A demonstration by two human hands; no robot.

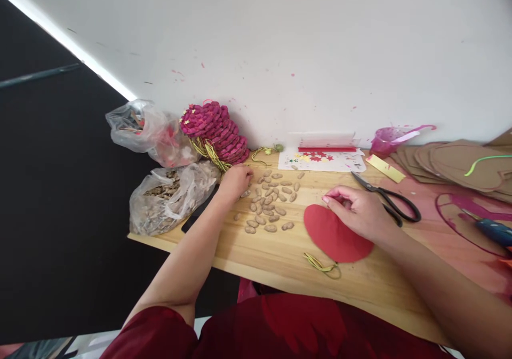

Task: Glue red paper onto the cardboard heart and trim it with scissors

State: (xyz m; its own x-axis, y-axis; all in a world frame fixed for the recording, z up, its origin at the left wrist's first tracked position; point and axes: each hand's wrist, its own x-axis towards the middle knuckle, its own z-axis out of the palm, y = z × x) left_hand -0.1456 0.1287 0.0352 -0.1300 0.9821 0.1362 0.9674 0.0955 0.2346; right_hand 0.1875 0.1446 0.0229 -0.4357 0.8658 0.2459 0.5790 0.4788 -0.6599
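My left hand [235, 183] is at the upper left edge of a scatter of peanuts [271, 228], its fingers curled together. Whatever those fingers may hold is hidden. Over a red, rounded cut-out [335, 236] lying on the wooden table [248, 252], my right hand [358, 209] has thumb and forefinger pinched together. Too little shows at the fingertips to tell what is between them. A yellow-green cord [318, 263] lies by the cut-out's lower edge. Black-handled scissors [394, 199] rest partly open just beyond my right hand.
Pink bumpy pieces with cords [216, 129] lean against the wall, beside plastic bags [172, 204] and a dark phone-like object [196, 217]. Small stars [318, 156] lie on white paper. A pink cup [386, 140], stacked cardboard shapes [452, 161] and a blue tool [494, 231] stand right.
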